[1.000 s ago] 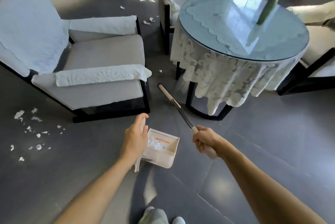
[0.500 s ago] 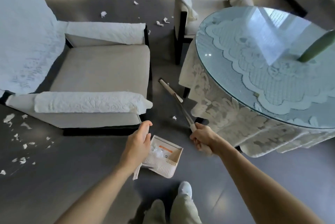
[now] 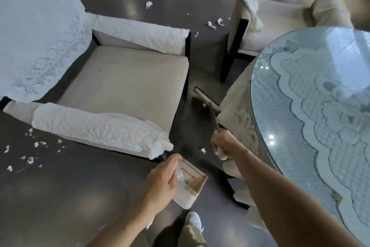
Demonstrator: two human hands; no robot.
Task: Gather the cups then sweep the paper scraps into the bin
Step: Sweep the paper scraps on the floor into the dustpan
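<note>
Scraps (image 3: 203, 150) lie between chair (image 3: 124, 78) and table (image 3: 312, 94), more far and left. Right hand (image 3: 222, 143) grips broom (image 3: 205, 97), reaching into that gap; left hand (image 3: 162, 178) holds dustpan (image 3: 192, 184) low, presumably to catch.

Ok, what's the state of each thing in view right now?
Dustpan: held by the left hand.
Broom: handle gripped by the right hand, head down between the armchair and the round table.
Paper scraps: most scattered on the floor, unswept; a few in the dustpan.
</note>
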